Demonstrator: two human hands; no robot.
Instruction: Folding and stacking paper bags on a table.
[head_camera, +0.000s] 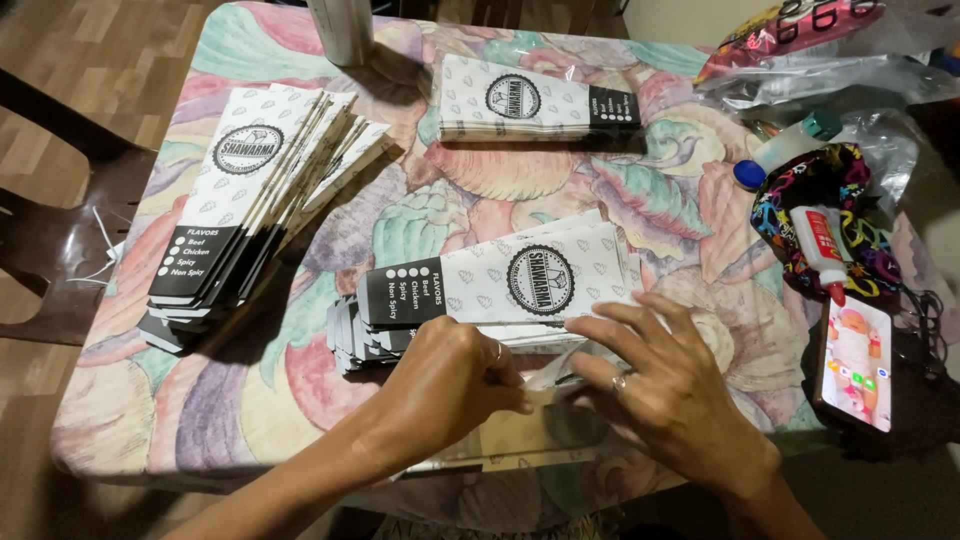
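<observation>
My left hand pinches the edge of a flat white paper sleeve lying at the table's near edge. My right hand, with a ring on one finger, presses down flat on the same sleeve beside it. Just beyond my hands lies a stack of flat printed sleeves, white with a black end and a round black emblem. A fanned pile of the same sleeves lies to the left, and a neat stack sits at the far side.
The table has a pastel floral cloth. On the right are a glue bottle with a red tip on a colourful pouch, a lit phone and plastic bags. A metal cylinder stands at the far edge. A dark chair is at left.
</observation>
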